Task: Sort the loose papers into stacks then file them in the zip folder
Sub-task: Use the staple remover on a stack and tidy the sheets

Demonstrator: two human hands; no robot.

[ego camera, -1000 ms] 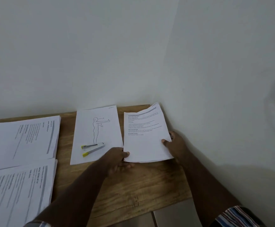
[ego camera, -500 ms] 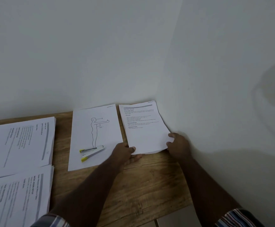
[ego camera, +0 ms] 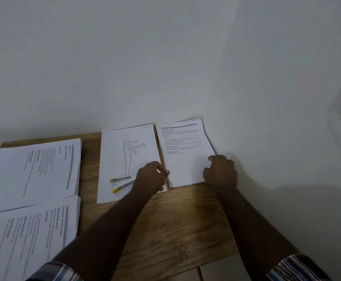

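Note:
A stack of printed text pages [ego camera: 182,157] lies flat on the wooden table [ego camera: 175,220], tucked into the corner by the right wall. My left hand [ego camera: 152,178] has curled fingers against the stack's left edge near its lower corner. My right hand [ego camera: 221,171] grips the right edge, thumb and fingertips on the top sheet. Left of it lies a sheet with a line drawing of a standing figure [ego camera: 128,157]. Two more stacks of text pages sit at far left, one at the back [ego camera: 29,169] and one at the front [ego camera: 27,238]. No zip folder is recognisable.
A small stapler with yellow ends [ego camera: 121,182] rests on the drawing sheet, just left of my left hand. White walls close the table at the back and right. A grey flat surface [ego camera: 218,269] shows past the table's front edge.
The stack, held slightly raised and tilted, has been moved back toward the wall and laid flat and square beside the drawing sheet. Both hands followed it and stay at its edges.

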